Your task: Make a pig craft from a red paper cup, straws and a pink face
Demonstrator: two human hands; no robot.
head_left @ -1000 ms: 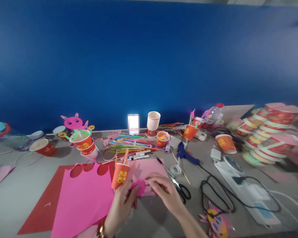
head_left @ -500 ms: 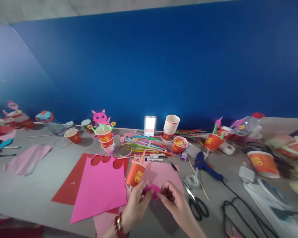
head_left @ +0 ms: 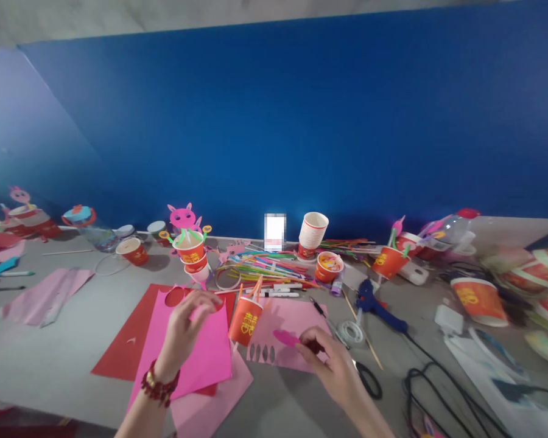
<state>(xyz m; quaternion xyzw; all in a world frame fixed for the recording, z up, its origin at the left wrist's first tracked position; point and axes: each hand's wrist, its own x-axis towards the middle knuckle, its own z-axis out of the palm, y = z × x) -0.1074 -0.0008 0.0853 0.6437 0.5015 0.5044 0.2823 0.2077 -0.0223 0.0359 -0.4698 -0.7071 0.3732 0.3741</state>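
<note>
My right hand (head_left: 326, 362) pinches a small magenta paper cutout (head_left: 285, 337) by its right end, above the light pink sheet (head_left: 296, 356) with slits cut along its front edge. My left hand (head_left: 187, 328), a beaded bracelet on its wrist, is raised over the magenta sheet (head_left: 201, 359). Its fingers are curved and apart, and nothing shows clearly in them. Between the hands stands an orange paper cup (head_left: 246, 320) with orange strips rising from it. Scissors (head_left: 369, 380) lie partly hidden behind my right hand.
A finished-looking cup figure with a pink face (head_left: 183, 219) stands behind the sheets. Several colored pipe cleaners (head_left: 265, 267), markers (head_left: 274, 294) and a stack of cups (head_left: 313, 230) lie farther back. A blue glue gun (head_left: 379, 307), tape roll (head_left: 349, 332) and black cable (head_left: 432, 371) are right.
My left hand has let go of the magenta cutout and moved left over the magenta sheet. The right hand keeps the cutout, now held out flatter. The view has shifted slightly.
</note>
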